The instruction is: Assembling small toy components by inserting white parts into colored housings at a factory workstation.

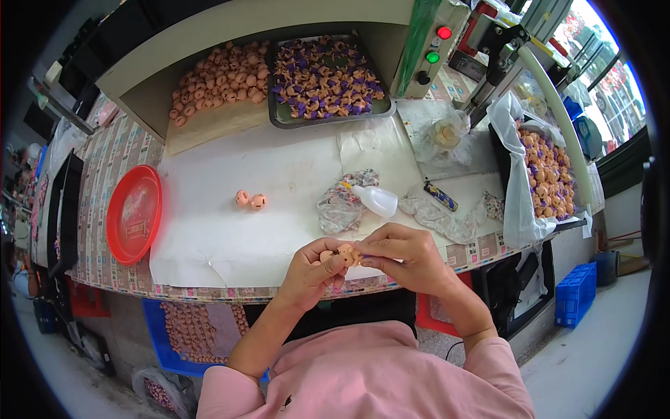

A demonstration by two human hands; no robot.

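Note:
My left hand (309, 273) is closed around a small peach doll head (345, 254), held just over the table's near edge. A second round peach piece (326, 257) shows in the same hand. My right hand (405, 257) pinches a small doll body, mostly hidden by the fingers, with a hint of purple; it is pressed against the head. Two loose doll heads (250, 200) lie on the white sheet (202, 237). To the right, a white squeeze bottle (379, 201) with a yellow tip rests on a crumpled cloth (340, 216).
A pile of heads (227, 80) and a tray (328, 123) of purple-and-peach bodies sit under the shelf. A red plate (118, 216) is at left. At right stands a lined box (515, 188) of joined figures. A blue crate (162, 335) of heads sits below the table.

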